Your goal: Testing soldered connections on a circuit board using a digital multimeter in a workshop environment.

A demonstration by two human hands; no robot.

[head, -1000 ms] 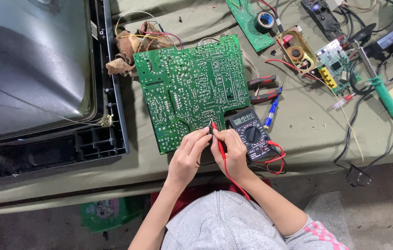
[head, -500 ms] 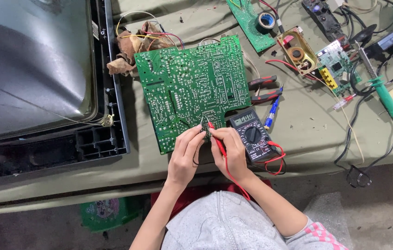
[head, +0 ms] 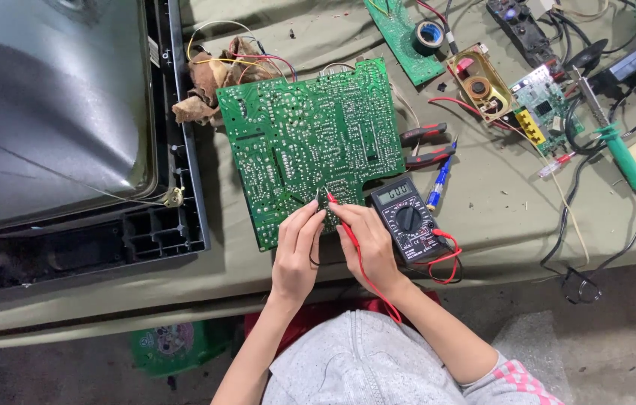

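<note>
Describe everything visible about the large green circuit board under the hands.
The large green circuit board lies flat on the olive-covered table, solder side up, dotted with silvery joints and pale traces. Its outline is irregular, with a notch at the lower right. It is tilted slightly anticlockwise. Wires trail from its upper left corner. The left hand and right hand press probe tips onto its lower edge; a multimeter sits at its lower right.
</note>
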